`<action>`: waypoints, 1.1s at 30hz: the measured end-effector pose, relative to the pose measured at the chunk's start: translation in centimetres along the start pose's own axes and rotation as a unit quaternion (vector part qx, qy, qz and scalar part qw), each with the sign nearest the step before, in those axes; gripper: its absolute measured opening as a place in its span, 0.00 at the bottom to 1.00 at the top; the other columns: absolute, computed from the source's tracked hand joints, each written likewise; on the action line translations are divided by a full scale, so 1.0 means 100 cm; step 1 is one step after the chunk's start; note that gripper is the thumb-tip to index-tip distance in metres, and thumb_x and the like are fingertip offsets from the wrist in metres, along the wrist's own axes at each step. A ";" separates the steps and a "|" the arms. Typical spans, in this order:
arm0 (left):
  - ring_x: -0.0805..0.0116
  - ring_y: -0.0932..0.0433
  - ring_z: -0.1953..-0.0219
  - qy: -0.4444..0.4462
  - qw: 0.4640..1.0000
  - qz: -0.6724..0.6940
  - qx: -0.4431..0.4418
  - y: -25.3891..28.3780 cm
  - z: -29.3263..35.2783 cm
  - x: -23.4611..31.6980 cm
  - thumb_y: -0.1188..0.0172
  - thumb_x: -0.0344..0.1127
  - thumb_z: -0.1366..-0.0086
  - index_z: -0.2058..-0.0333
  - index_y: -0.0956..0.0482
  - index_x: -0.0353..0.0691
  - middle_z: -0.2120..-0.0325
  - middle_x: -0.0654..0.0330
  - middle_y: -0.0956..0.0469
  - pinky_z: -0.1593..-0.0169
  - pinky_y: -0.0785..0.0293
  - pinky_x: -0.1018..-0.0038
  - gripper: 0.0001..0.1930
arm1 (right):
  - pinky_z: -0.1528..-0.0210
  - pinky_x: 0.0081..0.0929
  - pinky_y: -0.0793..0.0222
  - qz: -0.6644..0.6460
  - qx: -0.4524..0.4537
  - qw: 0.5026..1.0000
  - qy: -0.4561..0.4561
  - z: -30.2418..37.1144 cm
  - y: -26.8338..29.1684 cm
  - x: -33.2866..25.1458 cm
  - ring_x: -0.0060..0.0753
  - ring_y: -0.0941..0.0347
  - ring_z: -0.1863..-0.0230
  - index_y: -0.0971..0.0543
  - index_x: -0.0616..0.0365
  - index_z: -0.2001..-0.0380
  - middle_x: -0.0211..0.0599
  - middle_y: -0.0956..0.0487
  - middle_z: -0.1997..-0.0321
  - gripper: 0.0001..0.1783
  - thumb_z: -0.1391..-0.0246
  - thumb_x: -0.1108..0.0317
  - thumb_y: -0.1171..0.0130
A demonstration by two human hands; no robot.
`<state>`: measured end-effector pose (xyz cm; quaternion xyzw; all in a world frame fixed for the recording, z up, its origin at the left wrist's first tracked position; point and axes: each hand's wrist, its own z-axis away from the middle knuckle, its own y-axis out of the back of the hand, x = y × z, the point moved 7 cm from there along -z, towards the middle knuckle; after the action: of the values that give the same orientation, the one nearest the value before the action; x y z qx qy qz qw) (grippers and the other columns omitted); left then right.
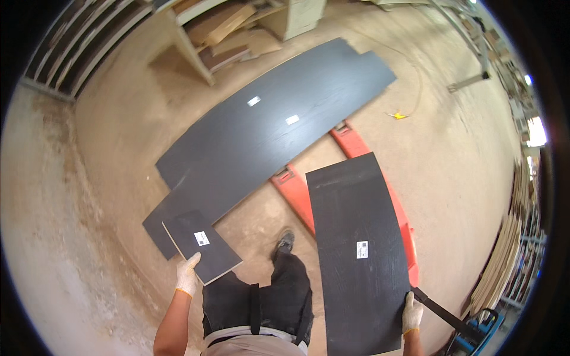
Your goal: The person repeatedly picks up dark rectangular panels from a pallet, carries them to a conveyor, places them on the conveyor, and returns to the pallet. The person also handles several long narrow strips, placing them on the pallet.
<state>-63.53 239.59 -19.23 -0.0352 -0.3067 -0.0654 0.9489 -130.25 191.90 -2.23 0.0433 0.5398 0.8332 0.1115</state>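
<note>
My left hand (187, 274), in a pale work glove, is closed on the lower left edge of a small dark board (217, 255) with a white label. On the right, my gloved right hand (412, 313) grips the side edge of a long dark wood-grain board (356, 204), also labelled. Its fingers are partly hidden by the board. Ahead of me lie large dark panels (255, 142), overlapping, over the tips of two red forks (294, 193). The small board overlaps their near left end in view; whether they touch I cannot tell.
The red forks belong to a pallet jack, with a black bar (442, 314) at lower right. A yellow object (398, 115) lies on the floor. Shelving with offcuts (231, 29) stands at the back, a slatted rack (77, 44) far left, and stacked boards (496, 264) right.
</note>
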 end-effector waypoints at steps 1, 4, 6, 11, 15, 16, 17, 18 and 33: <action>0.57 0.16 0.43 -0.032 0.999 0.013 -0.012 -0.023 0.013 0.004 0.32 0.27 0.31 0.39 0.19 0.28 0.43 0.49 0.16 0.37 0.21 0.61 0.22 | 0.65 0.51 0.31 -0.003 0.020 1.000 0.005 -0.003 0.007 0.015 0.37 0.34 0.76 0.20 0.76 0.72 0.56 0.30 0.82 0.43 0.25 0.37 0.48; 0.56 0.15 0.45 -0.044 0.997 -0.032 -0.051 -0.115 0.040 0.045 0.32 0.32 0.29 0.39 0.20 0.26 0.45 0.49 0.16 0.39 0.19 0.60 0.23 | 0.65 0.52 0.32 -0.039 0.001 0.998 -0.057 -0.003 0.047 0.031 0.36 0.34 0.76 0.18 0.77 0.73 0.55 0.27 0.82 0.44 0.26 0.37 0.46; 0.55 0.14 0.47 -0.053 0.992 -0.063 -0.099 -0.189 0.038 0.077 0.32 0.35 0.29 0.39 0.21 0.24 0.46 0.48 0.16 0.40 0.18 0.59 0.25 | 0.63 0.50 0.31 -0.082 -0.007 0.989 -0.119 -0.017 0.061 0.036 0.36 0.34 0.74 0.19 0.78 0.70 0.54 0.24 0.79 0.44 0.26 0.37 0.46; 0.56 0.14 0.49 -0.059 0.981 -0.077 -0.168 -0.342 0.024 0.122 0.30 0.33 0.30 0.40 0.21 0.24 0.47 0.48 0.16 0.44 0.17 0.61 0.24 | 0.54 0.49 0.27 -0.155 -0.031 0.983 -0.095 -0.100 0.106 0.018 0.48 0.25 0.67 0.17 0.80 0.64 0.63 0.18 0.70 0.45 0.27 0.34 0.46; 0.56 0.14 0.50 -0.089 0.975 -0.074 -0.192 -0.449 0.000 0.121 0.29 0.31 0.31 0.40 0.21 0.23 0.47 0.48 0.16 0.45 0.16 0.61 0.24 | 0.48 0.54 0.25 -0.082 -0.024 0.989 -0.118 -0.198 0.144 0.003 0.67 0.15 0.57 0.15 0.80 0.61 0.77 0.17 0.63 0.48 0.29 0.31 0.48; 0.56 0.14 0.50 -0.090 0.974 -0.071 -0.196 -0.483 -0.012 0.122 0.30 0.31 0.31 0.40 0.21 0.24 0.47 0.48 0.16 0.45 0.16 0.61 0.24 | 0.49 0.55 0.25 -0.046 -0.016 0.995 -0.086 -0.232 0.158 -0.009 0.68 0.15 0.58 0.15 0.78 0.63 0.77 0.18 0.65 0.47 0.29 0.32 0.48; 0.56 0.14 0.49 -0.094 0.972 -0.071 -0.203 -0.522 -0.029 0.129 0.30 0.31 0.30 0.40 0.21 0.24 0.47 0.49 0.16 0.45 0.16 0.61 0.24 | 0.50 0.55 0.25 -0.011 -0.006 0.998 -0.057 -0.269 0.169 -0.025 0.69 0.16 0.60 0.15 0.77 0.64 0.77 0.18 0.66 0.45 0.28 0.33 0.48; 0.56 0.14 0.49 -0.099 0.971 -0.074 -0.206 -0.555 -0.038 0.136 0.29 0.31 0.31 0.40 0.21 0.23 0.47 0.49 0.15 0.45 0.16 0.61 0.24 | 0.51 0.56 0.25 0.003 -0.009 0.999 -0.047 -0.296 0.181 -0.036 0.69 0.17 0.61 0.15 0.76 0.66 0.77 0.19 0.67 0.45 0.28 0.33 0.48; 0.56 0.15 0.43 -0.276 0.921 0.087 -0.260 -1.076 -0.071 0.359 0.35 0.37 0.25 0.37 0.24 0.25 0.42 0.49 0.17 0.38 0.19 0.60 0.25 | 0.63 0.45 0.32 -0.157 0.006 0.987 0.020 -0.780 0.398 -0.284 0.35 0.36 0.71 0.20 0.78 0.69 0.46 0.30 0.78 0.44 0.26 0.36 0.46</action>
<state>-46.24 128.77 -1.05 -0.3243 -0.5247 -0.0477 0.7856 -123.27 100.26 3.13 -0.0578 0.5467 0.8031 0.2299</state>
